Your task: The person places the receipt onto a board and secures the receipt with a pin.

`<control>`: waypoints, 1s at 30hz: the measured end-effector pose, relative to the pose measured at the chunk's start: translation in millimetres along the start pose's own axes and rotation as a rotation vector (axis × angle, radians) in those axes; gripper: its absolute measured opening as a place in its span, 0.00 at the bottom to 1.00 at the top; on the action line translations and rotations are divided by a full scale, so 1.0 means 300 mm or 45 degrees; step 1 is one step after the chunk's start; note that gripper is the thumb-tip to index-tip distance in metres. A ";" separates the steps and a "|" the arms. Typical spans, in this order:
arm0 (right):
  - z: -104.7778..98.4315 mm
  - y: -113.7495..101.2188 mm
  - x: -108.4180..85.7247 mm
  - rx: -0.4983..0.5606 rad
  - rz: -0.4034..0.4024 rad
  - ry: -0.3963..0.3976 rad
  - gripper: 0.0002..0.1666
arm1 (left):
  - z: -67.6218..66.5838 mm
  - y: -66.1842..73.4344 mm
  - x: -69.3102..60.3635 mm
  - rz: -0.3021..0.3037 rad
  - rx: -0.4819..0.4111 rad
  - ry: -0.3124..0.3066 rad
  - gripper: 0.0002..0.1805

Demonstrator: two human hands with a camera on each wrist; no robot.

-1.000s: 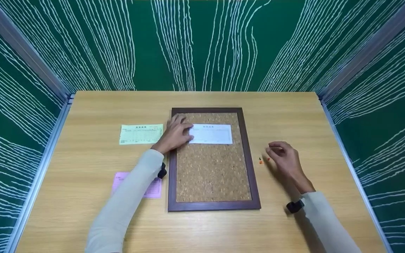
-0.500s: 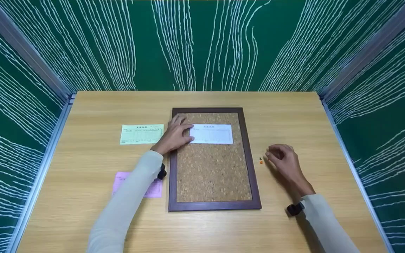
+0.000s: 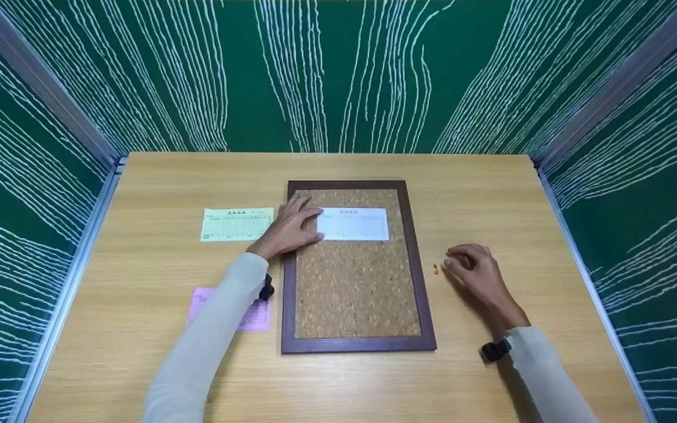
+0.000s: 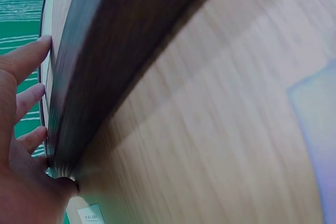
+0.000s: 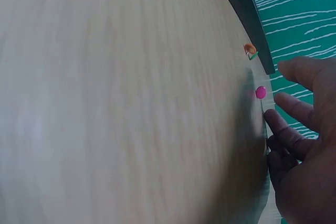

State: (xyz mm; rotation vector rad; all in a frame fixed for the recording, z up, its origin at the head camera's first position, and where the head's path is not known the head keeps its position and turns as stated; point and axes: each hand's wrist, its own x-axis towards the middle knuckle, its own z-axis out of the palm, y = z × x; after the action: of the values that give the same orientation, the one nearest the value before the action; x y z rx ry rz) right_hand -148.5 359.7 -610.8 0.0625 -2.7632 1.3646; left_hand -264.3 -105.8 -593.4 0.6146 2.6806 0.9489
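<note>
Head view: A wood-framed cork board (image 3: 356,288) lies mid-worktop (image 3: 479,194). On its far half rests a white slip (image 3: 352,224), set back from the board's far edge. The left hand (image 3: 288,229) rests over the board's left edge, thumb and forefinger spread at the slip's left corners; its grip is wide and closed round nothing. A green slip (image 3: 237,225) lies off the board's left edge, towards the worktop's far-left corner. A pink slip (image 3: 256,317) lies nearer the worktop's front edge, partly covered by the left sleeve (image 3: 212,341). The right hand (image 3: 481,273) is off the board's right edge, fingers bent.

Left wrist view: Fingers extend over the dark frame (image 4: 100,61). A pale sheet (image 4: 317,129) shows at the right border; which slip it is cannot be told.

Right wrist view: The right grip is loosely parted and has hold of nothing. A pink pin (image 5: 261,92) is just beside the fingertips; an orange pin (image 5: 250,49) and a green pin (image 5: 254,55) lie together farther off.
</note>
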 end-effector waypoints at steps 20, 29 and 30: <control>-0.012 -0.089 -0.049 0.183 -0.129 0.003 0.13 | -0.004 -0.007 -0.009 0.018 -0.023 -0.017 0.38; -0.009 -0.083 -0.040 0.180 -0.142 0.022 0.12 | -0.005 -0.001 -0.016 -0.008 -0.052 -0.038 0.38; -0.008 -0.082 -0.039 0.184 -0.138 0.022 0.12 | -0.005 -0.001 -0.018 -0.011 -0.051 -0.036 0.38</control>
State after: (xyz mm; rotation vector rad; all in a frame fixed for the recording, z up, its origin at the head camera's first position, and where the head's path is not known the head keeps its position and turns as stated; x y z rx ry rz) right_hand -135.3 346.7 -590.8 0.2031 -2.6009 1.5261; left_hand -260.2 -109.4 -592.2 0.6026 2.6309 0.9819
